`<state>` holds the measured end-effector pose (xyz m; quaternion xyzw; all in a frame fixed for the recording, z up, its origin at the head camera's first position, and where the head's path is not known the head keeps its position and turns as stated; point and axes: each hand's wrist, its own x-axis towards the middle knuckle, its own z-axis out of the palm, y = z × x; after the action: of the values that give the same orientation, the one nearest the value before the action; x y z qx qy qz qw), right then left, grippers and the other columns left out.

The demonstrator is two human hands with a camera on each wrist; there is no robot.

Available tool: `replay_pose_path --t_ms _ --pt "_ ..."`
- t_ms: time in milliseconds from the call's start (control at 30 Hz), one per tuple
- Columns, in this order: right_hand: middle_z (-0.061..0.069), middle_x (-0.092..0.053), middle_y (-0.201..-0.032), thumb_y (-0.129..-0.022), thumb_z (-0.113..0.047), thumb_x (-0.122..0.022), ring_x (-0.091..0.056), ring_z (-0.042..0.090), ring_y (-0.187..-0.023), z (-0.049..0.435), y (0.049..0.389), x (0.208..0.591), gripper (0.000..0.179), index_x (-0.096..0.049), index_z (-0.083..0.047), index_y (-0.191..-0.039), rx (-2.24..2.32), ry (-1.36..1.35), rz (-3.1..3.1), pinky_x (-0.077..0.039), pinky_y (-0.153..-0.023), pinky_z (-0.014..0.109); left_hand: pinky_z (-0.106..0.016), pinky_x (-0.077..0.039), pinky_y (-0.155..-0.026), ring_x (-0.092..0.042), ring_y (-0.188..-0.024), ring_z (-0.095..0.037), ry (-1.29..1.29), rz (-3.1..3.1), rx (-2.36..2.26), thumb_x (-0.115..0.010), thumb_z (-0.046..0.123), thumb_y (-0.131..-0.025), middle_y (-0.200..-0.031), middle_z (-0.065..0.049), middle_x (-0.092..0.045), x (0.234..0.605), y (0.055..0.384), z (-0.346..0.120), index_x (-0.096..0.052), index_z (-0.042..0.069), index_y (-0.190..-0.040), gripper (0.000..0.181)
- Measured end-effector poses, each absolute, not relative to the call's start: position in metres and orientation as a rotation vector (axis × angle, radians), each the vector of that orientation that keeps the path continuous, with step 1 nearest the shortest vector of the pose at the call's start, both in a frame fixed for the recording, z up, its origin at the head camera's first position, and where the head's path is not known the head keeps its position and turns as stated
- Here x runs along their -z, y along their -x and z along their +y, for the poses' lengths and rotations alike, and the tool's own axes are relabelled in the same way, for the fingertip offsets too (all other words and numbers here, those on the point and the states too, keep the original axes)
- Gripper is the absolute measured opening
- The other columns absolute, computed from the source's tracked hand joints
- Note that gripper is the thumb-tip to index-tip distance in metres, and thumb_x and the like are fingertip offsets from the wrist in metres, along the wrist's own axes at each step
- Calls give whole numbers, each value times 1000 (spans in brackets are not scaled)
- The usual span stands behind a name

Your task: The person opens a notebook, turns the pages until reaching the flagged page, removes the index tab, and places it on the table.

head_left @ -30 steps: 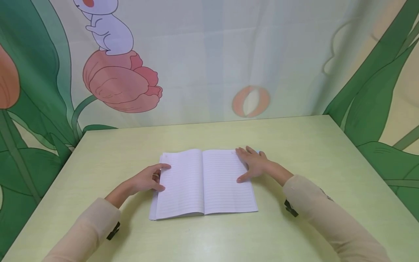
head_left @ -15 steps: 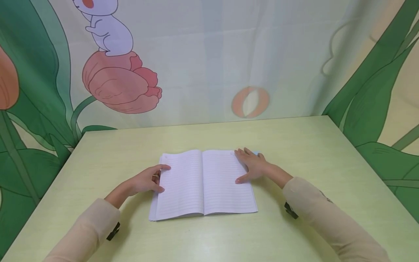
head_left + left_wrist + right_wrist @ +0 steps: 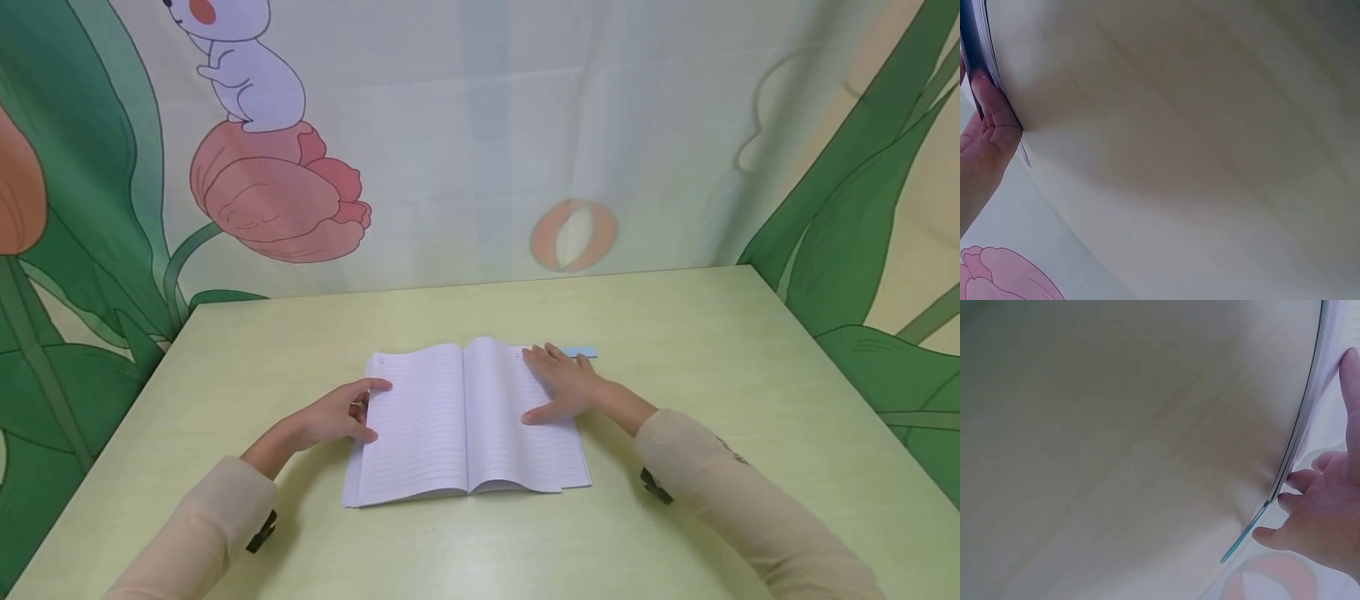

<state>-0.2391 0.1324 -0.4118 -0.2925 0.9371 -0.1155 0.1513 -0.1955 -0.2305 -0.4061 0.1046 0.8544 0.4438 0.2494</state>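
An open lined notebook (image 3: 417, 425) lies on the table, spine toward me. My left hand (image 3: 335, 410) grips its left edge, with thumb and index finger on the page and the other fingers curled at the edge. In the left wrist view, that hand (image 3: 991, 134) is at the dark cover edge. My right hand (image 3: 564, 387) rests spread on the right page (image 3: 491, 442), which bulges up beside the spine and is shifted off the sheets below. The right wrist view shows its fingers (image 3: 1300, 481) near the notebook's edge. A light blue strip (image 3: 581, 352) sticks out at the top right corner.
The pale yellow-green table (image 3: 480, 558) extends around the notebook. Behind it hangs a curtain (image 3: 450, 167) printed with a rabbit, flowers and leaves. A black strap piece (image 3: 262, 532) shows under the left sleeve, another (image 3: 657, 486) under the right.
My right hand has slid left across the right page, pushing the top sheet into a bulge toward the spine. More of the blue strip shows. The left hand has stayed in place.
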Motion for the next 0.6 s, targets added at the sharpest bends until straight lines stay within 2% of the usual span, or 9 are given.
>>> replay_pose_path --t_ms 333,600 --pt "18 -8 -150 -79 -63 -54 -2 33 -137 111 234 414 97 -11 -8 -147 325 829 2676 -6 -100 64 -30 -39 -71 -45 -83 -24 -294 2326 -1217 -69 -5 -74 -99 -14 -44 407 196 -231 -37 3 -134 69" --pt "17 -8 -150 -82 -65 -45 -2 32 -137 87 231 413 91 -11 -11 -147 307 852 2647 -9 -100 63 -31 -38 -71 -45 -83 -25 -305 2319 -1230 -69 -4 -74 -99 -14 -43 406 195 -231 -37 3 -134 69"
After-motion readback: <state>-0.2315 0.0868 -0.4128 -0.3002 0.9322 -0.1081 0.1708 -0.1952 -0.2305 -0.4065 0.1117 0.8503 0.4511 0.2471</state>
